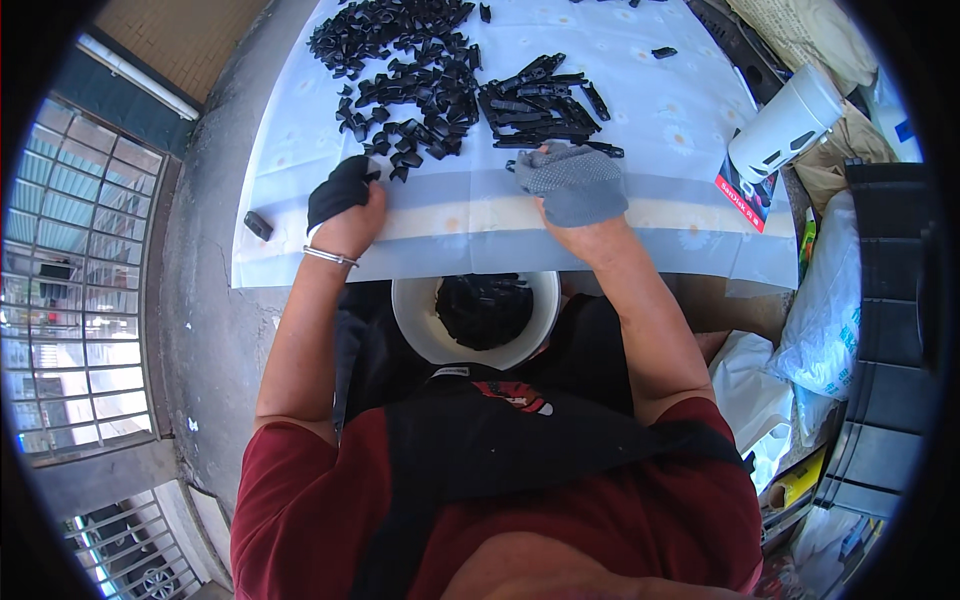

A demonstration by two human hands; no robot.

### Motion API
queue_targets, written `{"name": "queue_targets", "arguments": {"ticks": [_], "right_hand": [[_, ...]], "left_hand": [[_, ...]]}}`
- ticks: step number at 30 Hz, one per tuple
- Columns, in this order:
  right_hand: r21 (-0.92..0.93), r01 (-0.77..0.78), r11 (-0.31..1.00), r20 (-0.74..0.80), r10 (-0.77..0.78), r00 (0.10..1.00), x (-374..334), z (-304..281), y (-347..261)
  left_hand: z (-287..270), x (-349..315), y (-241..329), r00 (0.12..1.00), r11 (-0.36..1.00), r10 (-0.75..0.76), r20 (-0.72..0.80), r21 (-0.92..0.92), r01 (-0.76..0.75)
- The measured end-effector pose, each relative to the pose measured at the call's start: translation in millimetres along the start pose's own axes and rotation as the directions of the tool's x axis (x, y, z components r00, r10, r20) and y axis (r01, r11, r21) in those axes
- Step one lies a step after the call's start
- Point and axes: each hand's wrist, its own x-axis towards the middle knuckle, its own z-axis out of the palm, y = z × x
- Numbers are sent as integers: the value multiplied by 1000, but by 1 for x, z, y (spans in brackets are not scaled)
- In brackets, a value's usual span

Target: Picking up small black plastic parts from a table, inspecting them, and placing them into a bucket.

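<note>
A big heap of small clips (405, 75) lies on the worktop (650, 90), with a pile of long clips (540, 105) just to its right. The left hand (345, 205) sits near the heap and the right hand (572, 190) touches the pile. A bowl (415, 330) full of clips sits below the worktop's near edge, between the arms, and a jug (785, 125) lies far right.

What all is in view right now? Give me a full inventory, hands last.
small plastic parts: many, black, loose pile on far left of cloth
long clips: a bunch, black, heaped ahead of right hand
stray piece: one, black, off cloth's left edge
tablecloth: one, pale blue, over table
bowl: one, white, holding black parts, in lap
cylindrical container: one, white, lying at right
plastic bags: several, white, right side
left hand: black glove, metal bangle, at pile's edge
right hand: grey glove, on long clips
</note>
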Motion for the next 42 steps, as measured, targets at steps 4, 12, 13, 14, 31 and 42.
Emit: {"name": "queue_targets", "arguments": {"ticks": [4, 12, 13, 14, 31, 42], "right_hand": [[263, -102, 959, 10, 103, 995, -5, 4, -7], [576, 28, 817, -166, 83, 983, -5, 2, -31], [653, -89, 752, -26, 139, 990, -4, -1, -21], [705, -213, 676, 119, 183, 976, -3, -2, -12], [-19, -313, 950, 9, 313, 950, 8, 5, 10], [519, 172, 838, -219, -64, 974, -9, -1, -41]], "left_hand": [[-22, 1, 19, 871, 699, -341, 354, -523, 487], [-11, -15, 51, 924, 667, -223, 310, -643, 377], [-11, -12, 48, 922, 666, -232, 309, -640, 382], [-11, -7, 44, 932, 724, -247, 266, -588, 360], [-17, -10, 50, 917, 971, 229, 327, -139, -193], [-24, -8, 65, 864, 894, -37, 501, -369, 252]]}}
